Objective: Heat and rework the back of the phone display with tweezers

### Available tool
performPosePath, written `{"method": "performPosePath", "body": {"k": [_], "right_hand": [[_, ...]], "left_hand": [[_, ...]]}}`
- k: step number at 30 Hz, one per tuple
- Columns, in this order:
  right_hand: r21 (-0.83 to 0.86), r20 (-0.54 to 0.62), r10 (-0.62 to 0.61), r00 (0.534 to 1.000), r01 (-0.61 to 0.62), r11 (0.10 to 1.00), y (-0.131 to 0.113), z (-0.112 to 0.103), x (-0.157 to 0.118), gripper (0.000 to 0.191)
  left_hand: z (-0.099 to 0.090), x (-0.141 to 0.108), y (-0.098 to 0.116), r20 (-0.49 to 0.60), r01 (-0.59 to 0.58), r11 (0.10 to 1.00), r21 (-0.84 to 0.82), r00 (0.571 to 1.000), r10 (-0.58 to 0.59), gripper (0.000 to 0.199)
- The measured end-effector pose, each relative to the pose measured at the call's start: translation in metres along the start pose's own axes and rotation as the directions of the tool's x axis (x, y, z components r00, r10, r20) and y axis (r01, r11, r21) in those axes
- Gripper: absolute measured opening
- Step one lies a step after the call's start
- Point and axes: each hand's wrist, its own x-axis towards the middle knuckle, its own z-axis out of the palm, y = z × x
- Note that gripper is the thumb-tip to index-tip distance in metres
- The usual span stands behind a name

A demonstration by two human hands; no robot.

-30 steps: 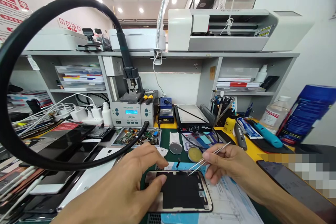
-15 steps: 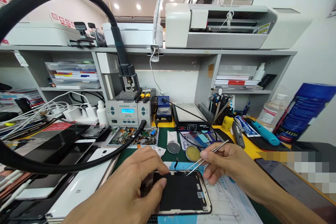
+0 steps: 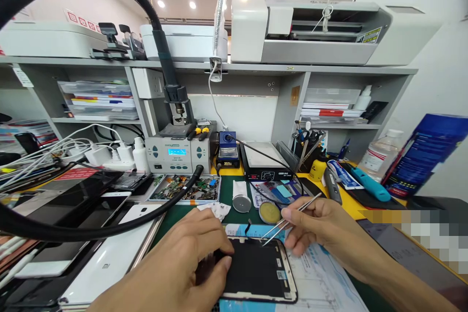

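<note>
A black phone screen (image 3: 256,273) with a pale border lies back side up on the printed sheet. My left hand (image 3: 183,258) holds its left part, thumb and curled index finger resting near each other on the black back; the other fingers are partly hidden. In my right hand (image 3: 310,226) is a pair of metal tweezers (image 3: 281,225), pinched between thumb and fingers. Its two tips stand slightly apart over the top edge of the phone screen. A short dark flex cable (image 3: 248,226) sticks up at that edge.
Beyond the hands stand a round tin of yellowish paste (image 3: 269,213), a tray of circuit boards (image 3: 186,188), a hot-air station (image 3: 177,156) and a heating plate (image 3: 268,173). A thick black hose (image 3: 91,231) loops across the left. Phones (image 3: 106,253) lie stacked at left.
The view has shifted slightly. My left index finger has drawn nearer to the thumb on the phone screen. The tweezers stay at the screen's top edge.
</note>
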Motion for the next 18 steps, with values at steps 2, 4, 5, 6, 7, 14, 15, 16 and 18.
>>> {"method": "performPosePath", "body": {"k": [2, 4, 5, 6, 7, 14, 15, 16, 18], "right_hand": [[0.000, -0.008, 0.003, 1.000, -0.003, 1.000, -0.0005, 0.0002, 0.0003, 0.031], [-0.003, -0.019, 0.006, 1.000, -0.006, 1.000, -0.0006, 0.0004, 0.0007, 0.035], [-0.004, -0.023, 0.006, 1.000, -0.006, 1.000, -0.0005, 0.0005, 0.0008, 0.037], [-0.005, -0.026, 0.006, 1.000, -0.007, 1.000, -0.0005, 0.0008, 0.0007, 0.038], [-0.006, -0.028, 0.005, 1.000, -0.006, 1.000, -0.0006, 0.0011, 0.0006, 0.039], [-0.004, -0.029, -0.002, 1.000, 0.002, 1.000, -0.0007, 0.0010, -0.0004, 0.036], [-0.002, -0.026, -0.004, 1.000, 0.004, 1.000, -0.0004, 0.0005, -0.0003, 0.035], [-0.002, -0.024, -0.005, 1.000, 0.005, 1.000, -0.0001, 0.0000, -0.0002, 0.034], [0.000, -0.019, -0.007, 1.000, 0.007, 1.000, 0.0005, -0.0007, 0.0000, 0.035]], "left_hand": [[0.0004, 0.0002, -0.0005, -0.006, -0.008, 1.000, 0.009, 1.000, 0.008, 0.017], [0.0008, 0.0007, -0.0013, 0.001, -0.015, 1.000, 0.021, 1.000, 0.015, 0.017], [0.0011, 0.0010, -0.0016, 0.008, -0.017, 1.000, 0.026, 1.000, 0.017, 0.016], [0.0015, 0.0012, -0.0017, 0.015, -0.025, 0.999, 0.032, 1.000, 0.024, 0.016], [0.0019, 0.0014, -0.0016, 0.022, -0.032, 0.999, 0.042, 0.999, 0.031, 0.015], [0.0044, -0.0006, 0.0009, 0.018, -0.054, 0.988, 0.146, 0.999, 0.052, 0.011], [0.0047, -0.0011, 0.0002, 0.026, -0.046, 0.988, 0.147, 0.999, 0.042, 0.010], [0.0049, -0.0016, -0.0007, 0.034, -0.043, 0.988, 0.149, 0.999, 0.039, 0.009], [0.0055, -0.0022, -0.0025, 0.041, -0.046, 0.987, 0.152, 0.998, 0.040, 0.007]]}}
